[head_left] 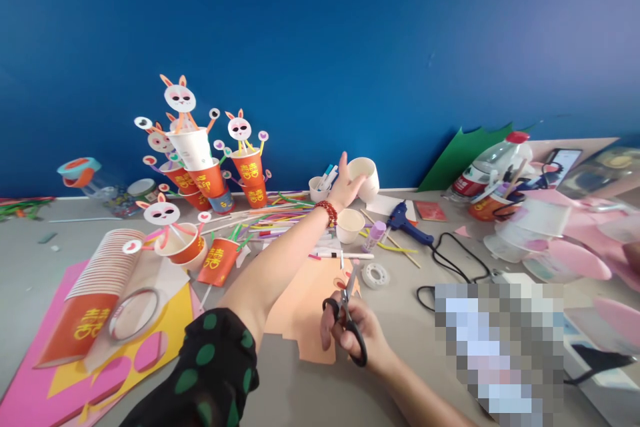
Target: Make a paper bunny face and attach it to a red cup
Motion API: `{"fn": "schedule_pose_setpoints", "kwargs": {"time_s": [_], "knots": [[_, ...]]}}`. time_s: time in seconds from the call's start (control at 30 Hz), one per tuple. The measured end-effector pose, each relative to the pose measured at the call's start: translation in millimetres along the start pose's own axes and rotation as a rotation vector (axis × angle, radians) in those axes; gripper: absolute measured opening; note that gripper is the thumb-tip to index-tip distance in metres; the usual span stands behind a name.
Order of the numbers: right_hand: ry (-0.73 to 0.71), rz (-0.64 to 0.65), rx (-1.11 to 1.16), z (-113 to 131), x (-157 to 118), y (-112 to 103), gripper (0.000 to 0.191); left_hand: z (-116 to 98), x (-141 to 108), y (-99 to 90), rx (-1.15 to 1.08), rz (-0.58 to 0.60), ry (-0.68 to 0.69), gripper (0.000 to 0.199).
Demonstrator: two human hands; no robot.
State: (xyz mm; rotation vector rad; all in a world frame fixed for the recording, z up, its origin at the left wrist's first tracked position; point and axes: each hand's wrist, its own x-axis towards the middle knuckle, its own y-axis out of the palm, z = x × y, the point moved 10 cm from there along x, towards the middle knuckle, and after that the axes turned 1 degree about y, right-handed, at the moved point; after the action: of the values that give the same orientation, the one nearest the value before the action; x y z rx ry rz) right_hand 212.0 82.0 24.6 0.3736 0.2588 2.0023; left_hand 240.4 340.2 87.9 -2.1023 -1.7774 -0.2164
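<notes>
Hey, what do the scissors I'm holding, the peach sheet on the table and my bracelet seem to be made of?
Scissors: blades likely steel, given their silvery shine; the smooth black handle loops look like plastic.
Peach sheet: probably paper or thin card, matte, flat, with stepped cut edges.
Bracelet: small reddish beads, apparently smooth; glass, plastic or stone, I can't tell.

Tabletop: bare strip, tape roll to black cord.
Peach paper: overhead route barred by left forearm, scissors.
Left side: cup stack, rabbit cups obstructing.
Blue wall: rear limit, open air before it.
</notes>
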Motion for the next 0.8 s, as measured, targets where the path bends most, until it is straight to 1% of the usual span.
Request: {"fn": "schedule_pose_setpoints", "kwargs": {"time_s": [0.03, 0.1, 0.17, 0.23, 0.3, 0.4, 0.5, 0.6, 0.73, 0.8], "knots": [[-0.001, -0.004, -0.004, -0.2, 0.0, -0.6, 0.050, 8.8, 0.6, 2.4, -0.061, -0.002, -0.081, 0.068], [-0.008, -0.011, -0.023, 0.0, 0.0, -1.7, 0.052, 20.4, 0.9, 9.8, -0.155, 0.018, -0.181, 0.065], [-0.013, -0.014, -0.041, 0.3, -0.2, -2.4, 0.053, 29.3, 0.7, 14.6, -0.229, 0.030, -0.260, 0.053], [-0.011, -0.016, -0.047, 0.3, -0.6, -3.0, 0.054, 35.1, 0.1, 17.5, -0.300, 0.050, -0.328, 0.037], [-0.011, -0.022, -0.038, 0.6, -1.1, -3.6, 0.055, 36.0, -0.5, 17.6, -0.364, 0.069, -0.371, 0.025], [-0.019, -0.024, -0.016, 1.0, -1.6, -3.2, 0.055, 28.1, -2.6, 11.2, -0.444, 0.070, -0.380, 0.023], [-0.018, -0.012, 0.026, -0.8, -2.1, -0.5, 0.055, 9.9, -9.6, 1.5, -0.510, 0.055, -0.336, 0.026], [-0.022, -0.003, 0.072, -2.9, -4.0, 2.9, 0.057, -17.7, -24.4, -7.4, -0.563, 0.069, -0.261, 0.027], [-0.099, 0.014, 0.003, 3.2, -8.5, 8.6, 0.058, -63.9, -55.6, -15.1, -0.589, 0.156, -0.157, 0.030], [-0.150, 0.016, -0.071, 9.7, -10.6, 11.6, 0.059, -97.7, -73.4, -19.1, -0.545, 0.211, -0.008, 0.036]]}}
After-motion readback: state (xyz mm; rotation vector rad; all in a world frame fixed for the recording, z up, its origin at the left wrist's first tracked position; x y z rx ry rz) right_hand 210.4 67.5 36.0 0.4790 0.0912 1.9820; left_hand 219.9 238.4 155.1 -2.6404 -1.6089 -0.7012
